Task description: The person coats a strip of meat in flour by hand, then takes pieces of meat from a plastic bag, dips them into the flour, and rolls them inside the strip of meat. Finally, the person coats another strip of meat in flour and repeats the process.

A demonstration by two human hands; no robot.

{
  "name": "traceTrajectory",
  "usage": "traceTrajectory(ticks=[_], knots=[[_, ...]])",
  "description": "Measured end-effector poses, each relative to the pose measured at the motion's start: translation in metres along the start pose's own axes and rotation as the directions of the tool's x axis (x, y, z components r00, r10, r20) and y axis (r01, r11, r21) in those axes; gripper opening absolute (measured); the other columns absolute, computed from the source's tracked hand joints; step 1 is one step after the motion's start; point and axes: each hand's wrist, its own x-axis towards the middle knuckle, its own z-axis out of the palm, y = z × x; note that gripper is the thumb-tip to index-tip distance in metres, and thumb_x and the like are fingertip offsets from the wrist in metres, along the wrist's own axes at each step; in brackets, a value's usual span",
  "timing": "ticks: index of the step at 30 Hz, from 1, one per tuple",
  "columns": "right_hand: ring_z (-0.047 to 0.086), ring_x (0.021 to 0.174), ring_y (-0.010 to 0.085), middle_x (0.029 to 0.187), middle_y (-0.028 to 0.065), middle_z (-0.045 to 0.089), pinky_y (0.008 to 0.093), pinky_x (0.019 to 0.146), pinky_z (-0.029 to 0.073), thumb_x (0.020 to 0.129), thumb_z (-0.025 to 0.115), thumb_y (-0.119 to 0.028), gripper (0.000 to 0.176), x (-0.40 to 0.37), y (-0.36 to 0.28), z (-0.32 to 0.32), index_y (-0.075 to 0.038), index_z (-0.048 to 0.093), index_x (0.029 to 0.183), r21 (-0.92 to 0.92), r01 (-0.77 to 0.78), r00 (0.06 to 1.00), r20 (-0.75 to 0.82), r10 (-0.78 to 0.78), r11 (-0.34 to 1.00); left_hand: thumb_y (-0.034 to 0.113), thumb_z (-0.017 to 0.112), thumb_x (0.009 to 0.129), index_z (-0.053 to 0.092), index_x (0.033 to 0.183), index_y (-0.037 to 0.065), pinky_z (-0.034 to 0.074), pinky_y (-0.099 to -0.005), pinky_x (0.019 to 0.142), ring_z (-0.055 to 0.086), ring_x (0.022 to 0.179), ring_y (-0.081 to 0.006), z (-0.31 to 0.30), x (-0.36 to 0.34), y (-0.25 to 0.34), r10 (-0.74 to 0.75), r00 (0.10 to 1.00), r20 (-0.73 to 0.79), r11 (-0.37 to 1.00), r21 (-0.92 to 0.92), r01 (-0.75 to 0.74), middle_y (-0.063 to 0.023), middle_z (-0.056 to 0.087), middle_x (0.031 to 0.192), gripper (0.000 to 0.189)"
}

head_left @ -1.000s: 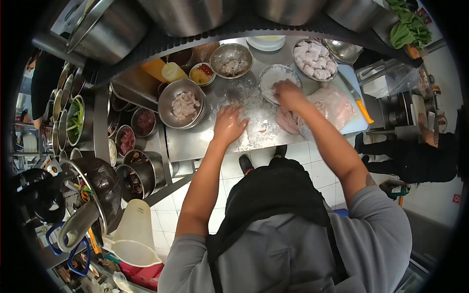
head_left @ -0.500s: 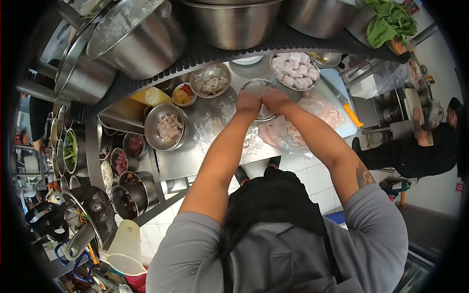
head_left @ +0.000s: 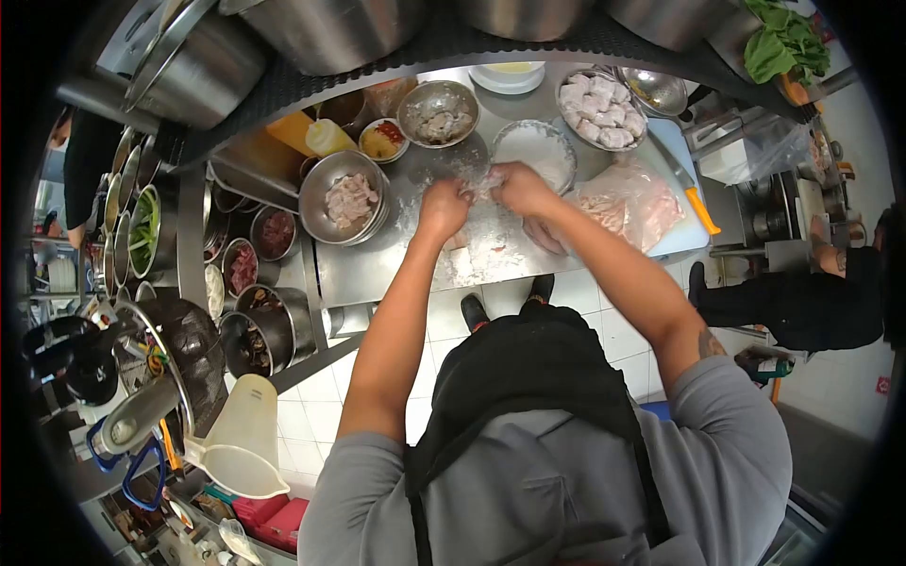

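Observation:
My left hand [head_left: 446,206] and my right hand [head_left: 519,187] are close together above the floury steel counter, fingers closed. Between them is a whitish, floured piece of meat [head_left: 478,181], partly hidden and blurred by the fingers. Just beyond my right hand stands a bowl of white flour [head_left: 534,146]. A steel bowl with wet, whitish bits [head_left: 439,124] sits beyond my left hand. Floured meat pieces fill another bowl [head_left: 601,111] at the back right. Raw pale meat in a clear plastic bag [head_left: 630,203] lies beside my right forearm.
An orange-handled knife [head_left: 700,209] rests on the white cutting board [head_left: 681,241]. Stacked steel bowls holding pale meat [head_left: 351,200] stand at left. Large pots [head_left: 326,33] line the shelf above. A person in black [head_left: 816,297] is at the far right.
Both hands have come out of the flour bowl and moved left and nearer me, with the floured piece between them. My view has shifted, showing more of the counter's back.

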Motion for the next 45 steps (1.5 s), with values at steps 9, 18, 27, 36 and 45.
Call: traceTrajectory(ticks=[9, 18, 27, 36, 45], knots=[[0.055, 0.107, 0.0409, 0.113, 0.0225, 0.061, 0.0489, 0.099, 0.043, 0.074, 0.068, -0.011, 0.023, -0.055, 0.007, 0.103, -0.001, 0.066, 0.096, -0.329, 0.316, 0.932, -0.069, -0.356, 0.890, 0.005, 0.062, 0.080, 0.069, 0.106, -0.001, 0.049, -0.0455, 0.094, 0.062, 0.104, -0.0429, 0.010, -0.094, -0.063, 0.135, 0.974, -0.180, 0.990, -0.006, -0.138, -0.0255, 0.066, 0.113, 0.028], [0.051, 0.113, 0.0407, 0.117, 0.0230, 0.058, 0.0484, 0.099, 0.043, 0.074, 0.068, -0.016, 0.041, -0.047, 0.020, 0.110, 0.002, 0.060, 0.111, -0.374, 0.297, 0.954, 0.074, -0.291, 0.879, 0.013, 0.078, 0.074, 0.060, 0.121, 0.002, 0.043, -0.0430, 0.102, 0.055, 0.115, -0.0363, 0.024, -0.099, -0.080, 0.255, 0.967, -0.006, 0.951, 0.183, -0.250, -0.0181, 0.062, 0.121, 0.052], [0.051, 0.114, 0.0377, 0.114, 0.0194, 0.057, 0.0466, 0.099, 0.043, 0.073, 0.070, -0.019, 0.044, -0.082, 0.009, 0.104, -0.001, 0.058, 0.112, -0.385, 0.383, 0.913, 0.021, -0.407, 0.840, 0.019, 0.074, 0.079, 0.064, 0.119, -0.002, 0.043, -0.0444, 0.102, 0.052, 0.115, -0.0382, 0.002, -0.087, -0.059, 0.071, 0.952, 0.298, 0.976, 0.178, -0.129, -0.0215, 0.057, 0.119, 0.046], [0.051, 0.115, 0.0400, 0.117, 0.0215, 0.058, 0.0491, 0.099, 0.044, 0.075, 0.068, -0.020, 0.039, -0.028, 0.006, 0.091, -0.001, 0.062, 0.109, -0.433, 0.272, 0.961, 0.169, -0.219, 0.859, 0.016, 0.074, 0.075, 0.063, 0.121, 0.000, 0.043, -0.0447, 0.102, 0.052, 0.116, -0.0403, -0.012, -0.068, -0.063, 0.165, 0.978, 0.129, 0.977, 0.111, -0.180, -0.0222, 0.057, 0.121, 0.050], [0.051, 0.116, 0.0449, 0.119, 0.0251, 0.060, 0.0506, 0.101, 0.043, 0.078, 0.064, -0.026, 0.042, -0.019, 0.009, 0.089, 0.001, 0.066, 0.110, -0.303, 0.273, 0.962, 0.087, -0.258, 0.913, 0.013, 0.075, 0.075, 0.058, 0.124, 0.001, 0.041, -0.0437, 0.104, 0.052, 0.118, -0.0373, 0.005, -0.062, -0.081, 0.152, 0.980, 0.131, 0.977, 0.129, -0.168, -0.0175, 0.060, 0.121, 0.053]])
